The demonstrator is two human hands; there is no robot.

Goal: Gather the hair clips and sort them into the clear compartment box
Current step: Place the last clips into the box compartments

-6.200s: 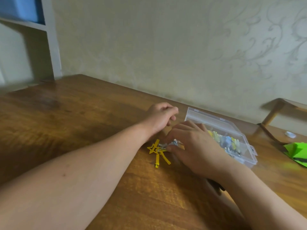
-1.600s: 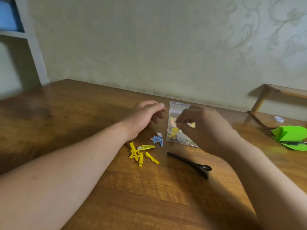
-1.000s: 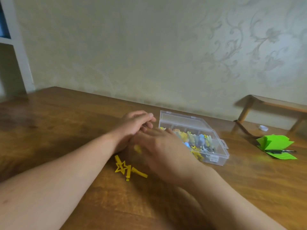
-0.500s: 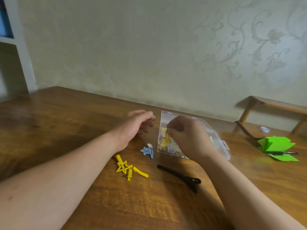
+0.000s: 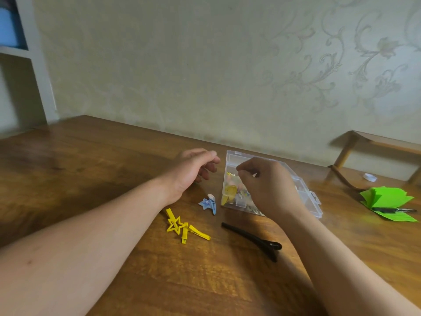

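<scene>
Here, wooden table [image 5: 91,167], papered wall [image 5: 205,65] — left grip [image 5: 193,169] slack, empty; right grip [image 5: 266,188] unclear.

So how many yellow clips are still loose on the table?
3, overlapping in one pile: star clip, short bar clip below it, long bar clip at its right. Others may hide underneath.

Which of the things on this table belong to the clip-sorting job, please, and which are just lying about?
For the job: clear compartment box, yellow clips, blue star clip, long black clip.
Lying about: folded green paper, pen on it, small white cap.
</scene>
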